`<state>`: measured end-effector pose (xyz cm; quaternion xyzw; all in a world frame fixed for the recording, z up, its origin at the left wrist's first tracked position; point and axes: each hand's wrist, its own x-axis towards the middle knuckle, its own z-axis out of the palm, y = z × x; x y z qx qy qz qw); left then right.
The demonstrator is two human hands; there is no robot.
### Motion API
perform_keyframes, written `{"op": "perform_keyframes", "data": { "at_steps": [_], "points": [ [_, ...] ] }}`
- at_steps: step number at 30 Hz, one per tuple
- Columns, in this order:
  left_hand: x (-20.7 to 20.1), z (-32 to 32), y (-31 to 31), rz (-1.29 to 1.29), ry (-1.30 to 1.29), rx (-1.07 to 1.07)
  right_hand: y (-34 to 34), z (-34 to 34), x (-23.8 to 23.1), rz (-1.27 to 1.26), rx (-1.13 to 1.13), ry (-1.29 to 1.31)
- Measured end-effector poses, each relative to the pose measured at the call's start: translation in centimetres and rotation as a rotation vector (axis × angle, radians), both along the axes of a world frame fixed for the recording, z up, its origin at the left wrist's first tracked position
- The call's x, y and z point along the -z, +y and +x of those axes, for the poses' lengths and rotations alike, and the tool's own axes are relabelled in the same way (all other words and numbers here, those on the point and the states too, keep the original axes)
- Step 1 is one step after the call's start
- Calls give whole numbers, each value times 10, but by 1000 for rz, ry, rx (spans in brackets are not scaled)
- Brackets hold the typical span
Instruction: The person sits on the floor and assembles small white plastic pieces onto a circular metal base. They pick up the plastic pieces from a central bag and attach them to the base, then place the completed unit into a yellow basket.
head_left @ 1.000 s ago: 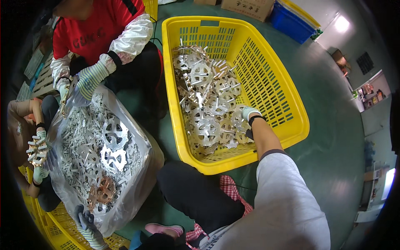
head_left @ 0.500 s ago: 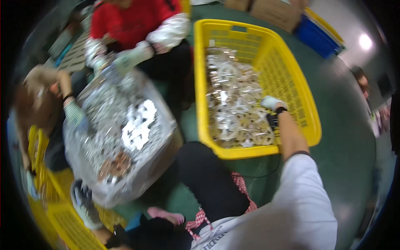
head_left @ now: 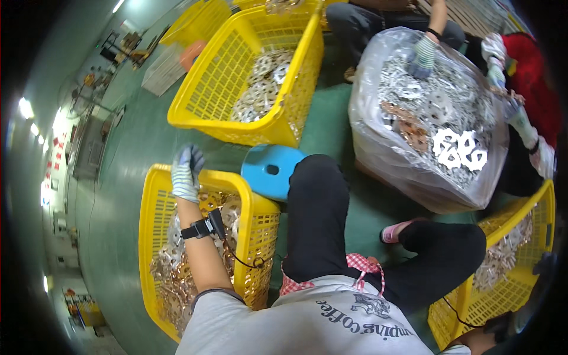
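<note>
The left hand [head_left: 188, 168], covered by a grey-palmed glove with a striped cuff, is held raised at the far rim of a yellow basket [head_left: 257, 222]; its fingers are loosely extended and nothing is seen to be gripped. Its wrist is circled by a black strap [head_left: 204, 228], to which a small dark device is fixed. The right hand [head_left: 532, 293] is lost in the dim right margin, beside a second yellow basket [head_left: 550, 207], and whether it is clenched or released cannot be told. Beneath the left forearm, the first basket is filled with silver and copper-toned metal plates [head_left: 168, 269]; pale metal pieces [head_left: 503, 254] are contained in the second. Just beyond the first basket, a blue stool [head_left: 260, 171] is set near the person's knee. Farther out, more cut-out plates [head_left: 260, 86] are heaped in a third yellow basket [head_left: 269, 130]. To the right, a plastic-lined container [head_left: 408, 177] is loaded with small silver strips and some plates; a co-worker's gloved hand [head_left: 423, 57] is rested among them, while its right edge is flanked by a co-worker in red [head_left: 532, 83].
</note>
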<state>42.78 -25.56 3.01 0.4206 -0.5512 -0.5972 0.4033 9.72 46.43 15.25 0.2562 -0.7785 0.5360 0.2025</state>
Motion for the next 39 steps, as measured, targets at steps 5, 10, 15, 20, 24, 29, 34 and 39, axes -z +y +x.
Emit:
{"op": "perform_keyframes", "data": {
  "at_steps": [5, 10, 15, 20, 24, 29, 34, 39],
  "points": [
    [95, 119, -28, 253, -216, -182, -49, -23, 5, -301, -371, -81],
    [174, 148, 1, 631, -459, -144, -132, -48, 19, -1036, -714, -479],
    [241, 153, 14, 249, -1607, 736, -144, -40, 19, -246, -135, -303],
    [202, 175, -3, 123, -1271, 684, -173, -60, 28, -181, -556, -380],
    [58, 144, -6, -94, -1128, 104, -203, -67, 38, -178, -638, -489],
    [-93, 8, 93, -584, -422, 153, -227, -59, 82, -192, -743, -794],
    [-115, -169, 229, -1161, -246, 707, -228, -56, 110, -160, -1125, -1141],
    [-96, -279, 336, -1648, -175, 974, -196, -56, 96, -176, -880, -691]
  ]
}}
